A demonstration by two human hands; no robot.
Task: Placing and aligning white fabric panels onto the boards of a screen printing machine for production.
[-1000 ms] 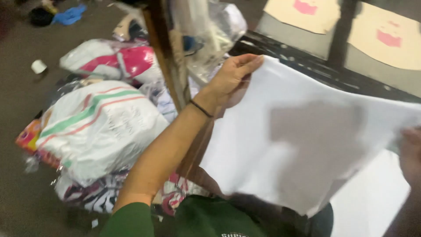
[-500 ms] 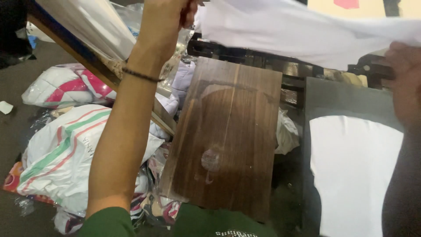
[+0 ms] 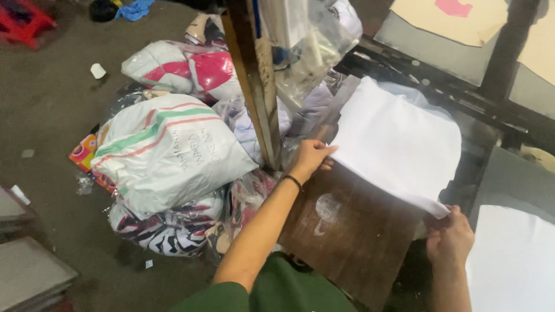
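White cloth (image 3: pixel 399 147): lay spread over the far part of the wooden board (image 3: pixel 352 231), its near edge lifted slightly off the wood; held at two corners, apparently so it would sit flat and square.
Left hand (image 3: pixel 312 157): grip closed on the cloth's near left corner, fingers over the top and thumb beneath, at the board's left edge; a dark band circled the wrist.
Right hand (image 3: pixel 450 236): grip pinched the cloth's near right corner, just off the board's right side, keeping that edge taut.
Wooden board: dark, bare on its near half, with a pale smudge near the middle; served as the tabletop for the cloth.
Second white cloth (image 3: pixel 514 260): flat on a neighbouring platen to the right, untouched.
Wooden post (image 3: pixel 254 81): stood upright just left of the board.
Plastic sacks (image 3: pixel 167 156): heaped on the floor (image 3: pixel 52 110) to the left, clear of the work.
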